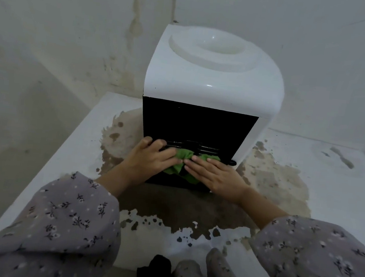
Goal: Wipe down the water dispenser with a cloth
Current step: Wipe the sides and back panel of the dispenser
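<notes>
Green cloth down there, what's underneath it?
Under the green cloth is the black lower ledge of the water dispenser, below its dark grille. Both the left hand and right hand rest on the cloth, so the ledge surface beneath is covered.

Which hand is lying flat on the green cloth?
The right hand, fingers straight on the crumpled green cloth; the left hand has curled fingers by the black drip tray.
</notes>
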